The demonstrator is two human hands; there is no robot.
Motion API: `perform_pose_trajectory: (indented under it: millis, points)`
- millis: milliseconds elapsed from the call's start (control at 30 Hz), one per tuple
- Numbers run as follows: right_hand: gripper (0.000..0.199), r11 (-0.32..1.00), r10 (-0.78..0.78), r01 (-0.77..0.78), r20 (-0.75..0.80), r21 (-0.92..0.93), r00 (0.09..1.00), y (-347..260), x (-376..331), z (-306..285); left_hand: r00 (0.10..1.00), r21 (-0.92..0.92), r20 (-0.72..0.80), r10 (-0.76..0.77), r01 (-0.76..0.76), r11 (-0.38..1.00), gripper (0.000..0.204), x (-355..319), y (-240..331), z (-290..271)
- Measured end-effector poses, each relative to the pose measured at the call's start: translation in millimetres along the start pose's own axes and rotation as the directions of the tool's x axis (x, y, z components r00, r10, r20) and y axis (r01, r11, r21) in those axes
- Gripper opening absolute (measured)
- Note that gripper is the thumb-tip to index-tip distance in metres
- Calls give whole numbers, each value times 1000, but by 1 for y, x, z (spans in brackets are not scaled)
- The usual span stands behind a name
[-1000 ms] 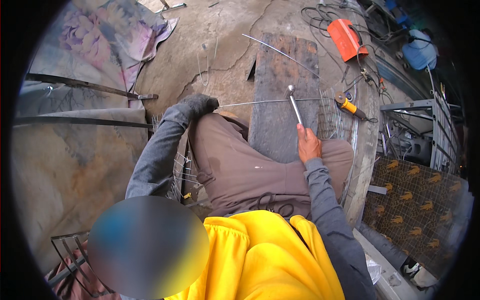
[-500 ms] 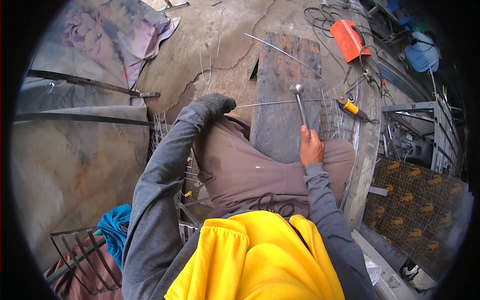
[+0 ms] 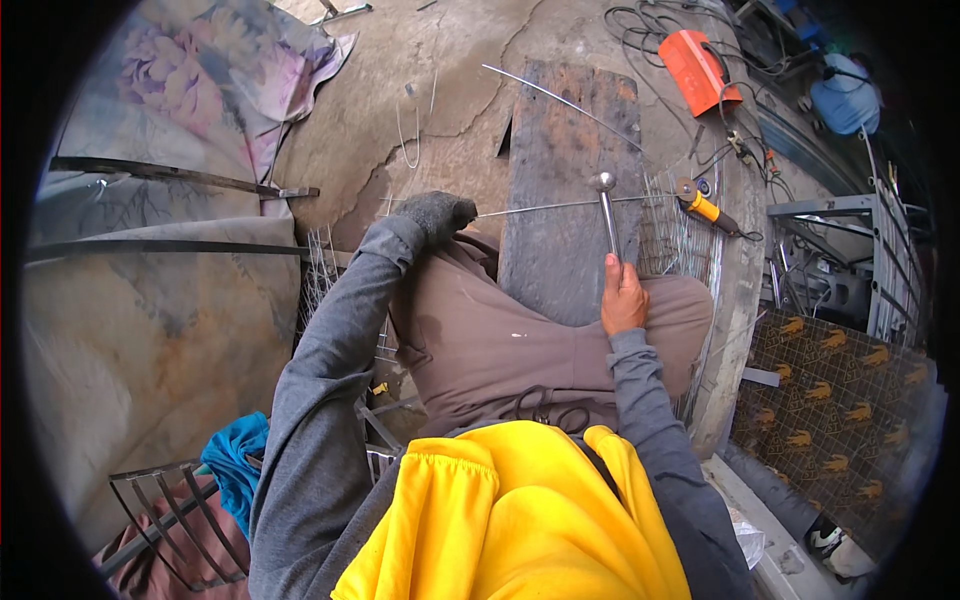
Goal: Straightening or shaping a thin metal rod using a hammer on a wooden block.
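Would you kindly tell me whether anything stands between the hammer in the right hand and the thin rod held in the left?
Nothing visible does: the hammer in the bare right hand crosses over the thin rod, which runs from the gloved left hand across the wooden board. Whether they touch, I cannot tell.

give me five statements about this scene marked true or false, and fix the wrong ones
1. The right hand's grip is on a hammer. True.
2. The left hand's grip is ungloved. False: it wears a dark grey glove.
3. A thin metal rod runs from the left hand's grip across over the wooden board. True.
4. The orange box sits on the wooden board. False: it sits off the board, to its right.
5. The angle grinder lies left of the wooden board. False: it lies to the right.
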State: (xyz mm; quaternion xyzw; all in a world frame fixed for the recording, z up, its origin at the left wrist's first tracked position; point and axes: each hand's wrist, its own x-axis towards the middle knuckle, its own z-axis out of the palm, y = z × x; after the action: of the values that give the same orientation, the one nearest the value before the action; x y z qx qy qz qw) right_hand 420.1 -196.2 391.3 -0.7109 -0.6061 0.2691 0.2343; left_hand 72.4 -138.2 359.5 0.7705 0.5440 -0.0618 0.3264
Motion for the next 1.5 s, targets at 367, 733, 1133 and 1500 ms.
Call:
perform_pose_trajectory:
  millis: [367,733,1133,1500]
  points:
    - [58,996,12,1,149,-89,989,-8,5,-1,999,-30,9,-49,49,998,23,-8,3,-4]
    - [57,995,96,-92,179,-32,979,-9,8,-10,1000,8,-1,-7,7,1000,26,4,7,4]
    - [54,966,-23,23,-4,258,1000,-1,4,-25,984,-249,-108,-140,110,962,21,18,52,24]
    - [53,998,-31,21,182,54,983,2,9,1,975,-261,-84,-205,177,949,22,16,56,21]
